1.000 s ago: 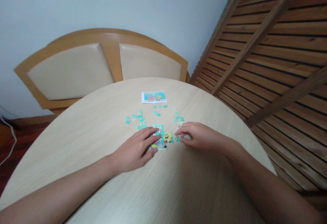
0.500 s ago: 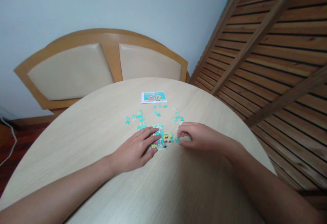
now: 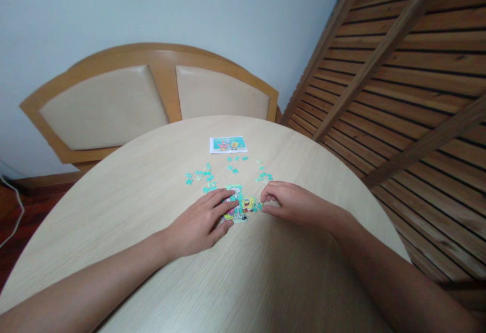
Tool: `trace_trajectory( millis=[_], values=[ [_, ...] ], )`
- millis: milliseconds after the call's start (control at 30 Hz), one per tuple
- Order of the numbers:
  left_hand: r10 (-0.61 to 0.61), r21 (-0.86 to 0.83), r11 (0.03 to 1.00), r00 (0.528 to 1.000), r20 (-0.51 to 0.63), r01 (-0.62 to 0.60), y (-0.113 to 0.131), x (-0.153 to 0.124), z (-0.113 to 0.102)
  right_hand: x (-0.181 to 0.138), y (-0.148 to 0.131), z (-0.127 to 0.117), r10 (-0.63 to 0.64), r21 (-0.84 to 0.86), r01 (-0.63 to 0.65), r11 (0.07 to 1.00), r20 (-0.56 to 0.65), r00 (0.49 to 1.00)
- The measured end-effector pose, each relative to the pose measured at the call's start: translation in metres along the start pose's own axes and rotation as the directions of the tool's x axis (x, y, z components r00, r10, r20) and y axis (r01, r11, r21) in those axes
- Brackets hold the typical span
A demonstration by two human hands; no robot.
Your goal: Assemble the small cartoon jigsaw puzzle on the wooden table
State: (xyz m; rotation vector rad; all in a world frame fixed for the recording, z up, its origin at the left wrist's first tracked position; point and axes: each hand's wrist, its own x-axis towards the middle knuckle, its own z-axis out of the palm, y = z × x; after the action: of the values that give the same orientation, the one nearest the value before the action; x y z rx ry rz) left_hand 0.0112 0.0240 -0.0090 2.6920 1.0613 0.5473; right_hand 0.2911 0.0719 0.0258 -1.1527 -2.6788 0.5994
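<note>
A partly joined jigsaw puzzle with cartoon figures lies flat on the table in front of me. My left hand rests on its left side, fingers spread, covering part of the picture. At the puzzle's right edge, my right hand has thumb and forefinger curled together around a small teal puzzle piece. That piece is partly hidden by the fingertips, and its exact fit against the puzzle is too small to make out.
Loose teal pieces lie left, right and beyond the puzzle. Farther back is a picture card. The round wooden table has a padded chair behind it and wooden slats at right.
My right hand has shifted slightly left, and its thumb and forefinger have drawn closer together at the small piece. My left hand stays in place on the puzzle.
</note>
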Motion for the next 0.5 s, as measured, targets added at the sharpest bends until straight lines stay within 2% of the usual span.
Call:
trace_trajectory(
  millis=[500],
  values=[
    [0.004, -0.003, 1.000, 1.000, -0.001, -0.004, 0.0004, 0.0001, -0.0006, 0.0023, -0.0027, -0.0004, -0.017, -0.002, 0.017, 1.000, 0.014, 1.000]
  ],
)
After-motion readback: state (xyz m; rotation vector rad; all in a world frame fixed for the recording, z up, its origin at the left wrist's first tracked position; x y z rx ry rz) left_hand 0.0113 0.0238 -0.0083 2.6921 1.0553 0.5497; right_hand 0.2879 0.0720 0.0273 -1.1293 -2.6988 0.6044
